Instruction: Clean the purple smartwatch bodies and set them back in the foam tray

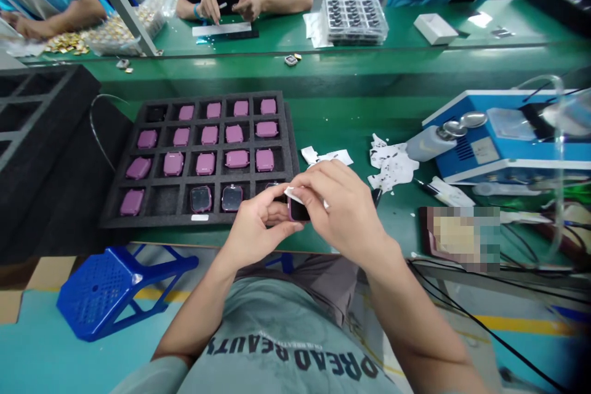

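Note:
Between my two hands is a smartwatch case (pixel 298 210) with a dark screen and a purple edge. My left hand (pixel 256 218) grips it from the left, thumb along its near side. In the fingers of my right hand (pixel 344 206) is a white wipe (pixel 295 192), pressed against the top of the watch case. Just left of my hands lies a black foam tray (pixel 159 225), its compartments holding several purple watch cases (pixel 205 164). Two watch cases in the front row, one of them (pixel 231 198), show dark screens upward. My left hand partly covers the tray's near right corner.
Stained white wipes (pixel 392 166) lie on the green bench right of my hands. Beyond them stand a white pump bottle (pixel 429 143) and a blue machine (pixel 484 163). A blue stool (pixel 99 289) stands below left. Across the bench, a co-worker's hands (pixel 249 6) work near clear stacked trays (pixel 354 18).

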A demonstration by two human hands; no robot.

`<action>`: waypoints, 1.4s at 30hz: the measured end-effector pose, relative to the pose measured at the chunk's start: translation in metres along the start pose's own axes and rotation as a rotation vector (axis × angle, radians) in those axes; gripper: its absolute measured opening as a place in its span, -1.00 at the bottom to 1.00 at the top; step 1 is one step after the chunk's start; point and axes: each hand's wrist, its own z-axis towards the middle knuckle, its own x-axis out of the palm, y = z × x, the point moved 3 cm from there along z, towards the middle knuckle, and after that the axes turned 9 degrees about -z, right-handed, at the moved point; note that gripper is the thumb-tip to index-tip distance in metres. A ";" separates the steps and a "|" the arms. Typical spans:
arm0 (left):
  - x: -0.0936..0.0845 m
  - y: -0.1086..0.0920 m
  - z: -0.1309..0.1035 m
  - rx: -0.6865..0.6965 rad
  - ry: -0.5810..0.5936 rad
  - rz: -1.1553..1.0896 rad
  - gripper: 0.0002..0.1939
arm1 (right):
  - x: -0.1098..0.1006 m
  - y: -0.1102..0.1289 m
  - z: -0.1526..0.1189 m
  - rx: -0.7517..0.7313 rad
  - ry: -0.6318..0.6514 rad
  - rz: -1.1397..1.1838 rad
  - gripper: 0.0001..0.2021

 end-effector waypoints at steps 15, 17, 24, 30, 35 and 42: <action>-0.001 -0.003 -0.001 -0.005 0.001 -0.017 -0.32 | -0.007 -0.046 -0.036 0.303 -0.002 0.068 -0.90; -0.001 -0.003 -0.001 0.002 -0.001 -0.012 -0.33 | -0.010 -0.044 -0.036 0.304 -0.031 0.088 -0.90; 0.003 -0.002 -0.001 0.079 -0.019 0.095 -0.42 | -0.021 0.000 -0.023 0.211 -0.161 0.070 -0.88; 0.006 0.005 -0.003 0.198 -0.075 0.221 -0.51 | -0.006 0.004 -0.015 0.254 -0.076 -0.046 -0.85; 0.007 0.007 -0.003 0.210 -0.114 0.206 -0.53 | -0.008 -0.035 -0.030 0.402 0.064 -0.203 -0.90; 0.008 0.005 -0.002 0.214 -0.127 0.200 -0.51 | -0.022 -0.031 -0.030 0.399 -0.126 -0.039 -0.88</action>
